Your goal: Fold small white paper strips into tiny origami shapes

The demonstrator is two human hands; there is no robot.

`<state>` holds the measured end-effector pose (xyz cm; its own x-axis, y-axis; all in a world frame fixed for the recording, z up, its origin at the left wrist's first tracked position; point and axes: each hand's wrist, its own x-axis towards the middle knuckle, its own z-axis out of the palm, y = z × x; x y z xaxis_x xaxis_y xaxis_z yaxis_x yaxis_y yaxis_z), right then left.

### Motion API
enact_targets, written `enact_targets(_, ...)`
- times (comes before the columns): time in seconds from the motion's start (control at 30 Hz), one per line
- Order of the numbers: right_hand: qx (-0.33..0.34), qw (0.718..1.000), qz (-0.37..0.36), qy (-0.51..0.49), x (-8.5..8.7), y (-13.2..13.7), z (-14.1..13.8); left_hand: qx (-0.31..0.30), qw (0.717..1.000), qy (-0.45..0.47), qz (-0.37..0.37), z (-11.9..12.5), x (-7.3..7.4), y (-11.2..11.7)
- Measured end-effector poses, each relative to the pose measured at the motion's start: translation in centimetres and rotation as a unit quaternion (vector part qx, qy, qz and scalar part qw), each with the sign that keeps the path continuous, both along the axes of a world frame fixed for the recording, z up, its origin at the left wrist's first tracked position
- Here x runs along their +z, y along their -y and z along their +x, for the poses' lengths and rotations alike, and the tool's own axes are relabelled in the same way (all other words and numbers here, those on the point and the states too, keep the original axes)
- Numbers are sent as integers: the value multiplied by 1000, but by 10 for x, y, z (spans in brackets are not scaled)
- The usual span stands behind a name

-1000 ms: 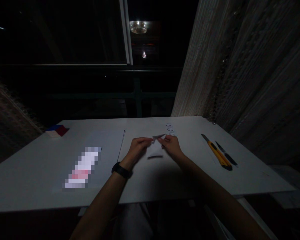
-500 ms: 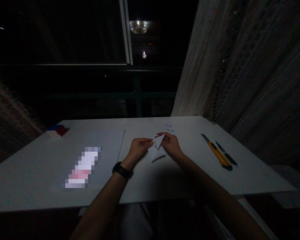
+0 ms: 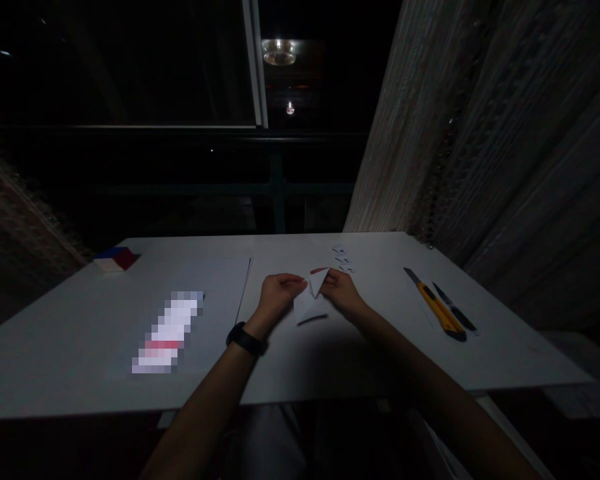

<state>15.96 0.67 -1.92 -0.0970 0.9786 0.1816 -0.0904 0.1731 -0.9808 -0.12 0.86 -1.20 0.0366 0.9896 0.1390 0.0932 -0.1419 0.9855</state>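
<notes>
Over the middle of the white table (image 3: pixel 55 347), the left hand (image 3: pixel 280 293) and the right hand (image 3: pixel 342 289) are closed in a pinch on a folded paper (image 3: pixel 307 309). Some folds are made already. One pointed flap (image 3: pixel 319 280) is tipped up and not yet pressed flat. How many folds are left cannot be told. Small white bits (image 3: pixel 343 259) are lined up just beyond.

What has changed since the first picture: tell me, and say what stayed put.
On the folded paper, the upper flap, a thin dark sliver at first, now shows as a broader white triangle. The right hand has moved partly behind it. The left hand stayed at the paper's left side; neither visibly let go. The yellow cutter, dark-handled knife and coloured block lie as before.
</notes>
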Motion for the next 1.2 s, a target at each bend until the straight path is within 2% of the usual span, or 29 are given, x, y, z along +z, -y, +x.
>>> enact_targets(0.13,-11,1000,5,18,-1,0,0,-13,1000,-25,12,0,0,2)
enact_targets(0.33,-26,998,22,58,7,4,0,-35,994,-89,44,1,3,5)
enact_targets(0.63,-11,999,14,38,4,3,-2,-68,984,-149,70,1,0,3)
enact_targets(0.8,8,1000,-22,-11,5,5,-2,-41,988,-127,71,1,-2,0)
enact_targets(1.0,-49,996,-62,-43,3,2,1,-20,992,-116,54,1,-3,-1)
enact_targets(1.2,-72,996,-43,-11,1,1,1,-85,996,-38,6,2,1,3)
